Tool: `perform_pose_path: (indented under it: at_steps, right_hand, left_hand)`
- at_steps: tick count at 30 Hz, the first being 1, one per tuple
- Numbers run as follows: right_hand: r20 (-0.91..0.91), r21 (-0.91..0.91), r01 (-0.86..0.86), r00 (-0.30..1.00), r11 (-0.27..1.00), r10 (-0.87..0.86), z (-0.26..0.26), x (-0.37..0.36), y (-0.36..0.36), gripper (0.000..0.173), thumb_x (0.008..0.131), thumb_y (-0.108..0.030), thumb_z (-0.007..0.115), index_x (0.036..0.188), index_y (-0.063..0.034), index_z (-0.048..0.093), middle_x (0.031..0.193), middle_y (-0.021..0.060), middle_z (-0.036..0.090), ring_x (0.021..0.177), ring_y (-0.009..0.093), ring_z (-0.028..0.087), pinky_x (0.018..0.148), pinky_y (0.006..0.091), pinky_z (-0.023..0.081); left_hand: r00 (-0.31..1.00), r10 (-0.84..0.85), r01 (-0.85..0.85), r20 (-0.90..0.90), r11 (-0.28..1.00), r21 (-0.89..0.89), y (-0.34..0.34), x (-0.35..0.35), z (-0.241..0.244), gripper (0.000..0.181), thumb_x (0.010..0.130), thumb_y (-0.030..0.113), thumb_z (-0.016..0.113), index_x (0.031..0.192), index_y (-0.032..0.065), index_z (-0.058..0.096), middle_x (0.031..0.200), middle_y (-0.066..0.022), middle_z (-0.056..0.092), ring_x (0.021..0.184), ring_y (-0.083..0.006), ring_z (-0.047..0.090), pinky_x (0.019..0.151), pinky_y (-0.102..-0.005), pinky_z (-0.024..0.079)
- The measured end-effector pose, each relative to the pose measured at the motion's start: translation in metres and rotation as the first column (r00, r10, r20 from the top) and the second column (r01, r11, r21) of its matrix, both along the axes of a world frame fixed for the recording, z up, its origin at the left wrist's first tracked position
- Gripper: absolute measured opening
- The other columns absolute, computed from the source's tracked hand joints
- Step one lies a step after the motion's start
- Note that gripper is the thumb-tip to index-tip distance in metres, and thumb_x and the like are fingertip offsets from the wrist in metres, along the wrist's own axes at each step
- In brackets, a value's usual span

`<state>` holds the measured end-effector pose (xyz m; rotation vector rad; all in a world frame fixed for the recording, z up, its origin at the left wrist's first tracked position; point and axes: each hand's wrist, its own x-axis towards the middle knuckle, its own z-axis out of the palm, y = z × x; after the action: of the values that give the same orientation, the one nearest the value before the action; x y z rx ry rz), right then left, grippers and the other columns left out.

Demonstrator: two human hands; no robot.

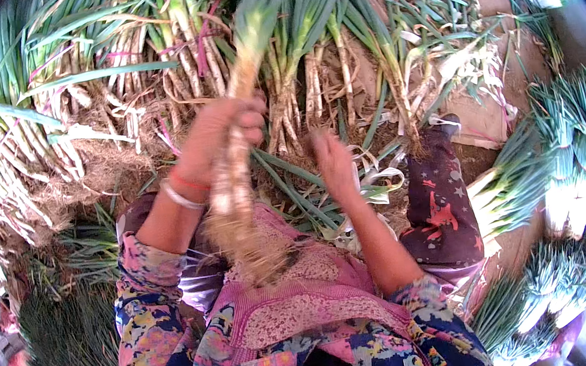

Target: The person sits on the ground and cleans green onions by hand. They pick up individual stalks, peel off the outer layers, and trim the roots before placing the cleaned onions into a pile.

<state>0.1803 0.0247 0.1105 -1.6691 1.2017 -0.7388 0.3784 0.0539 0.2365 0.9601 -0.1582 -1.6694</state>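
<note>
My left hand grips a small bunch of green onions around the shanks, just below the green leaves. The leaves point away from me, and the brown, stringy roots hang towards my lap, blurred by motion. To the right of the bunch, my right hand is raised with its fingers stretched out and nothing visible in it. It too is blurred. Beyond both hands stand more unpeeled green onions, with soil on their white stalks. Loose leaves and peelings lie between my knees.
Tied bundles of rooted onions are heaped at the far left. Stripped leaves litter cardboard at the far right. Cleaned white-stalked bundles line the right side, with one loose bunch near my knee. Dark-green leaves are piled at left.
</note>
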Motion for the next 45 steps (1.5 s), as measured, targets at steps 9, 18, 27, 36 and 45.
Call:
perform_pose_path:
  at_steps: [9, 18, 27, 36, 45]
  right_hand:
    - [-0.611, 0.213, 0.151, 0.791, 0.965, 0.011, -0.16, 0.108, -0.099, 0.096, 0.066, -0.055, 0.069, 0.126, 0.0095, 0.03, 0.117, 0.03, 0.048, 0.106, 0.039, 0.049, 0.091, 0.0454, 0.038]
    - [-0.535, 0.294, 0.071, 0.838, 0.953, 0.103, -0.149, 0.056, -0.101, 0.106, 0.064, -0.021, 0.073, 0.141, -0.0081, 0.002, 0.097, 0.0217, 0.061, 0.081, 0.037, 0.06, 0.078, 0.0428, 0.048]
    - [0.013, 0.287, 0.046, 0.999, 0.957, -0.052, -0.063, -0.136, -0.224, 0.067, 0.065, -0.015, 0.07, 0.124, 0.0013, 0.046, 0.109, 0.0136, 0.059, 0.096, 0.019, 0.057, 0.086, 0.0302, 0.044]
    - [-0.557, 0.039, 0.1, 0.828, 0.994, -0.061, -0.152, -0.209, -0.257, 0.044, 0.074, -0.031, 0.067, 0.104, 0.0001, 0.061, 0.096, 0.0163, 0.064, 0.089, 0.025, 0.061, 0.076, 0.0338, 0.046]
    - [-0.639, -0.111, -0.061, 0.769, 0.992, -0.024, -0.157, -0.116, -0.195, 0.038, 0.077, -0.034, 0.06, 0.103, -0.006, 0.058, 0.091, 0.0189, 0.062, 0.085, 0.037, 0.059, 0.076, 0.0427, 0.047]
  left_hand:
    - [0.843, 0.064, -0.3, -0.534, 0.88, -0.368, -0.002, 0.04, 0.046, 0.04, 0.089, 0.006, 0.047, 0.119, -0.0113, 0.027, 0.083, -0.0048, 0.038, 0.054, -0.0066, 0.043, 0.04, -0.0229, 0.041]
    - [0.838, 0.232, -0.369, -0.493, 0.908, -0.2, -0.008, 0.042, 0.042, 0.028, 0.09, 0.003, 0.044, 0.112, -0.0115, 0.036, 0.072, -0.0001, 0.037, 0.052, -0.0043, 0.036, 0.042, -0.0204, 0.035]
    - [0.864, 0.231, -0.362, -0.447, 0.902, -0.234, 0.002, 0.044, 0.046, 0.029, 0.089, 0.001, 0.044, 0.114, -0.0111, 0.036, 0.071, 0.0006, 0.037, 0.05, -0.003, 0.035, 0.039, -0.0185, 0.035]
    - [0.97, 0.147, -0.181, -0.195, 0.968, -0.172, -0.005, 0.034, 0.033, 0.034, 0.086, 0.001, 0.048, 0.116, -0.0121, 0.037, 0.071, 0.002, 0.036, 0.051, -0.0015, 0.034, 0.039, -0.017, 0.034]
    - [0.992, 0.103, -0.107, -0.069, 0.993, -0.058, -0.01, 0.024, 0.023, 0.029, 0.086, 0.001, 0.049, 0.113, -0.0069, 0.042, 0.07, 0.0019, 0.039, 0.051, -0.0019, 0.037, 0.04, -0.0177, 0.037]
